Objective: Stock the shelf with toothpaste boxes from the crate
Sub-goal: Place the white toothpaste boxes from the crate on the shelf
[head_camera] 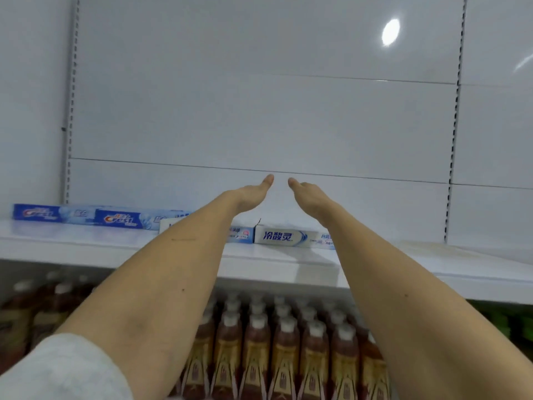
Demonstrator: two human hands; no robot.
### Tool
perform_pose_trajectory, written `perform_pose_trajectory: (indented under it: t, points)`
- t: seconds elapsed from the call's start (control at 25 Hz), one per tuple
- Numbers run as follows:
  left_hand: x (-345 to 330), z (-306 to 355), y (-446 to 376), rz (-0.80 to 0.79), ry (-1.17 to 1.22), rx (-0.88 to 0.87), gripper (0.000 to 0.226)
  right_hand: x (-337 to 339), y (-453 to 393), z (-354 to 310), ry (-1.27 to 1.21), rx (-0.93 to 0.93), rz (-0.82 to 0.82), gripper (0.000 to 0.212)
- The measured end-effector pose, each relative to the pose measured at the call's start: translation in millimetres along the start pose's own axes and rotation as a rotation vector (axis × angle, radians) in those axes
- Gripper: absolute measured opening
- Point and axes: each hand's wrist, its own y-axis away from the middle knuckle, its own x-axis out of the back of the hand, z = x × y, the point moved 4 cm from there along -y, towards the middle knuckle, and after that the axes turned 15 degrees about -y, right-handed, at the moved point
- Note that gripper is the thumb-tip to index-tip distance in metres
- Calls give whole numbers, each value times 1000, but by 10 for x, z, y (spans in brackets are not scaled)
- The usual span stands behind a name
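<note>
Both hands, left (250, 194) and right (309, 194), reached flat and empty (fingers extended) above toothpaste boxes (291, 237) on the shelf (403, 264).

Toothpaste boxes (277, 237) in a row on shelf (115, 251), bottles (285, 350) below.
</note>
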Motion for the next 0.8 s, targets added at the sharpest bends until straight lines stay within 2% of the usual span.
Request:
perform_pose_trajectory:
  t: [0.2, 0.4, 0.52, 0.68, 0.8]
  points:
    - [-37, -118, 891, 22, 228, -81, 85, -105, 704, -69, -288, -67, -11, 67]
    - [-310, -410, 1630, 68, 500, -284, 78, -344, 1477, -275, -486, 60, 13, 58]
    - [-525, -678, 2075, 86, 595, -339, 68, -694, 2004, -294, -623, 129, -16, 47]
    - [-975, -1322, 2603, 32, 627, -308, 65, -1247, 2644, 102, -743, 39, 74, 46]
    - [-1519, -2000, 2928, -93, 718, -167, 64, -1774, 3178, 642, -725, -115, 59, 48]
